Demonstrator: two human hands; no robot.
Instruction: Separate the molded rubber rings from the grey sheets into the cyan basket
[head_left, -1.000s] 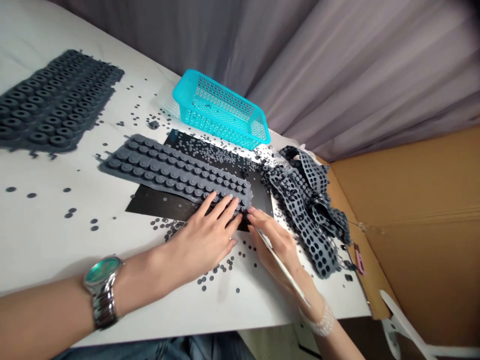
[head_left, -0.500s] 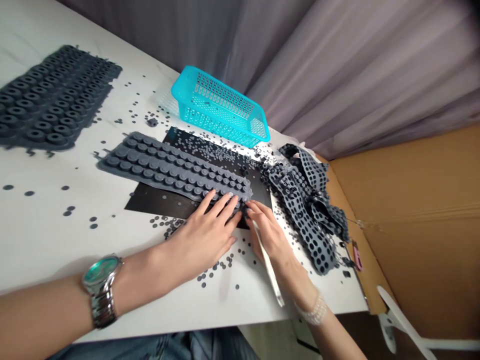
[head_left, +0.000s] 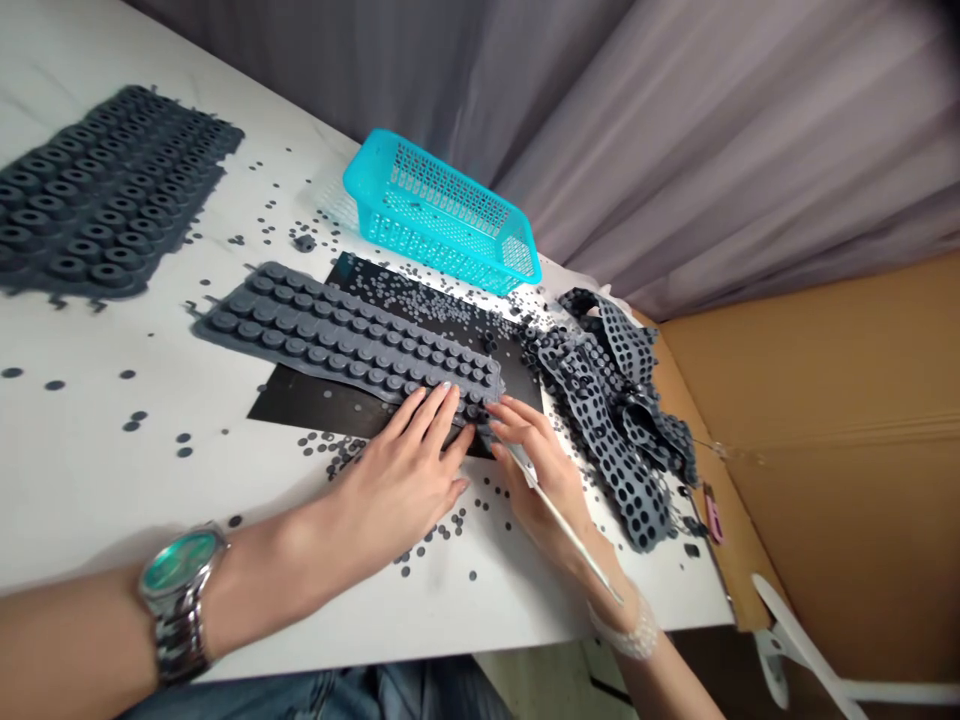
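Note:
A dark grey rubber sheet (head_left: 330,335) with rows of raised round moulded pieces lies across a black mat (head_left: 300,402). My left hand (head_left: 416,450) rests palm down with its fingers spread, fingertips pressing on the sheet's near right edge. Closed around a slim white stick-like tool (head_left: 574,540), my right hand (head_left: 540,480) is at the sheet's right corner, close to my left fingertips. The tool's back end points toward my wrist; its working tip is hidden by my fingers. Small dark discs (head_left: 405,295) are scattered over the mat and around it.
A turquoise basket (head_left: 450,250) stands behind the mat. Another rubber sheet (head_left: 112,200) with ring-shaped pieces lies at the far left. Crumpled perforated rubber sheets (head_left: 615,430) are heaped at the right, near a pink-handled cutter (head_left: 712,515) and a cardboard panel (head_left: 825,450).
The white tool has swung so its back end lies farther right, over my right wrist. My left hand has shifted slightly left along the sheet's edge. The sheet stays in place.

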